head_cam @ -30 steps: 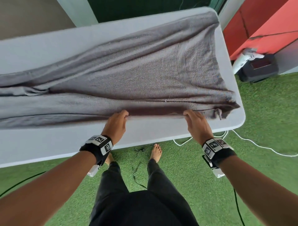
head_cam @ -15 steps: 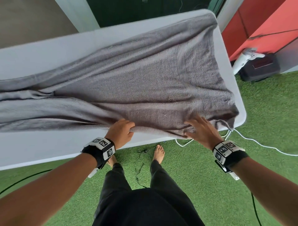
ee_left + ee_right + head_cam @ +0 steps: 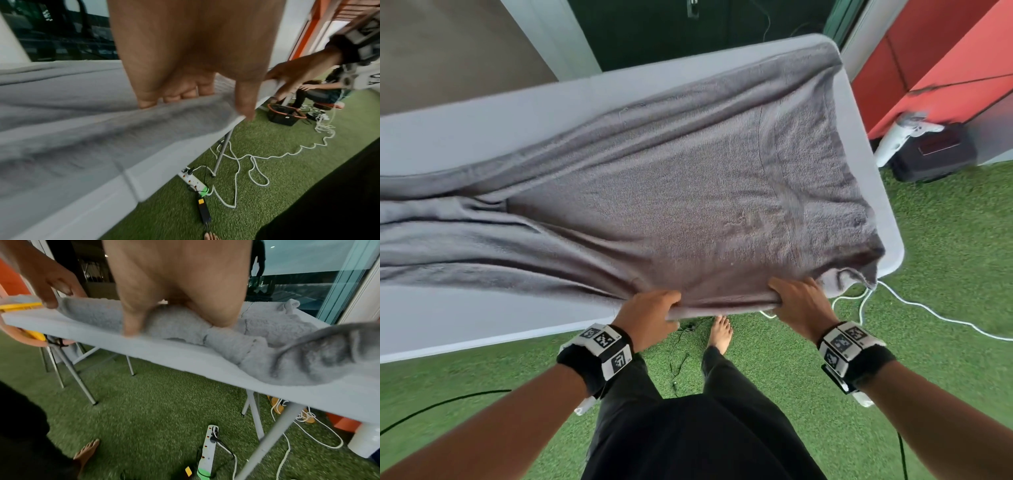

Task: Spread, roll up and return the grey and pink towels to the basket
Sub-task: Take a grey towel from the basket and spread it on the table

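Note:
A large grey towel (image 3: 688, 192) lies spread over the white folding table (image 3: 465, 315), bunched in long folds toward the left. My left hand (image 3: 650, 311) grips its near hem at the table's front edge, fingers curled over the cloth (image 3: 174, 97). My right hand (image 3: 798, 301) holds the same hem further right, thumb under and fingers on top (image 3: 131, 324). The stretch of hem between my hands is pulled taut past the table edge. The towel's near right corner (image 3: 859, 274) is crumpled. No pink towel or basket shows in the head view.
Green artificial turf (image 3: 945, 274) surrounds the table. White rope (image 3: 928, 311) and a power strip (image 3: 207, 449) lie on the floor below. A black crate (image 3: 285, 113) stands beyond the table end, and a seated person (image 3: 316, 91) is behind it. My bare foot (image 3: 720, 334) is under the table's edge.
Both hands have pulled the towel's near hem toward me, from mid-table to past the front edge. The cloth between them has flattened and spread wider.

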